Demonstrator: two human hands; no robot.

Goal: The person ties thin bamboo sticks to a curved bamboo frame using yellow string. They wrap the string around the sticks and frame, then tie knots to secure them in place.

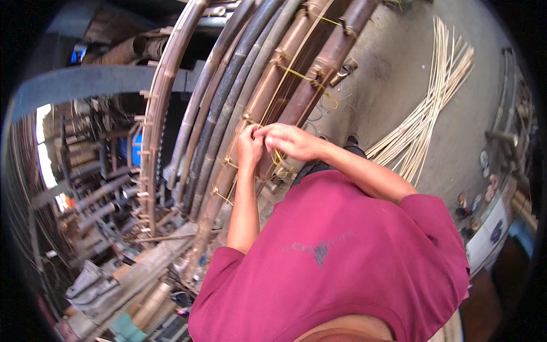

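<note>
A long brown bamboo frame [266, 81] runs up and away in front of me, its two thick outer culms tied across with yellow cord [296, 72] at intervals. My left hand [249, 149] is closed at the near culm, fingertips pinched at one of the lashings. From the right, my right hand [288, 141] reaches across and meets it, fingers curled together at the same spot. Loose yellow cord ends [280, 161] dangle just below my right hand. The fingers hide most of the cord between them.
Dark bamboo poles [219, 108] lean side by side to the left, beside a pegged bamboo piece [156, 114]. Pale thin bamboo strips [424, 114] lie in a crossed bundle on the floor at right. Planks [148, 265] and a grey cloth [94, 288] lie at lower left.
</note>
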